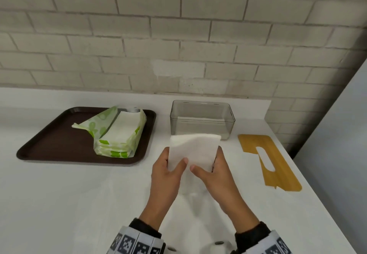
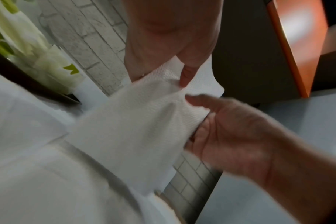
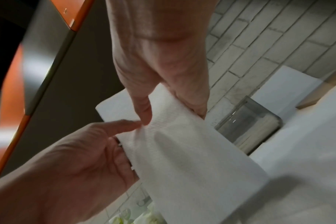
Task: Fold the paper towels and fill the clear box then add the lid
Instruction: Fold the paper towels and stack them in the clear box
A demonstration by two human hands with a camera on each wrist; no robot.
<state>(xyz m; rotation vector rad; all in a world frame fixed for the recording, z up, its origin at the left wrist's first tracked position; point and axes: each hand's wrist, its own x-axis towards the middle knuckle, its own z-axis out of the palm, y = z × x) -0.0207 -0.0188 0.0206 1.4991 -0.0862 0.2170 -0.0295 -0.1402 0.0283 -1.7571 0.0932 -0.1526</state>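
Brown tray (image 1: 49, 150) on the left carries the opened green towel pack (image 1: 117, 132); bamboo lid (image 1: 272, 160) lies right of the clear box (image 1: 202, 118). Paper towel (image 1: 192, 150) is pinched by left hand (image 1: 168, 174) and right hand (image 1: 214, 172), just before the box. Fingers behind the sheet are hidden.

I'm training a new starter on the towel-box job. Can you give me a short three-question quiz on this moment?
1. True or false: the lid is on the clear box.
2. What do the left hand and right hand hold? A) paper towel B) tray C) lid
3. Fill in: the opened towel pack sits on the brown ____.

Key: 1 false, it lies on the counter right of the box. 2 A, the paper towel. 3 tray.
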